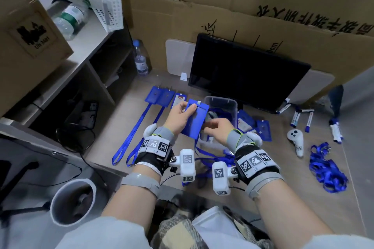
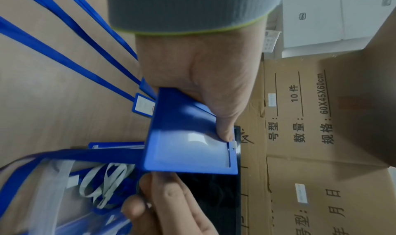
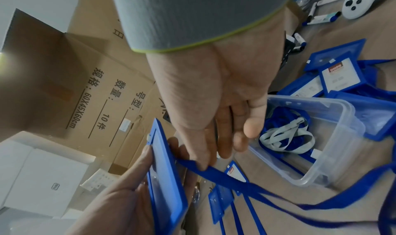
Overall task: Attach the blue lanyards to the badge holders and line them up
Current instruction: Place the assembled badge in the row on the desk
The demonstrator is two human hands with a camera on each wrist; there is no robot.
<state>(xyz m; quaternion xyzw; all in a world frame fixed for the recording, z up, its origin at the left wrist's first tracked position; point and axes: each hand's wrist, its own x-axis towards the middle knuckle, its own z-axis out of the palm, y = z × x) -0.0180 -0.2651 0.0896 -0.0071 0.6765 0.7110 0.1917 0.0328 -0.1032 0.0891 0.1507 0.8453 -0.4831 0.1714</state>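
The left hand (image 1: 178,116) grips a blue badge holder (image 1: 195,118) by its edges above the clear plastic box (image 1: 226,103), likely steadying it while the right hand (image 1: 216,128) pinches a blue lanyard (image 3: 225,172) at its lower edge for attachment

Right hand (image 1: 215,127) hides lower edge of held badge holder (image 1: 194,119); blue lanyard (image 3: 246,186) blurred, running off right wrist view's right edge; clip unseen.
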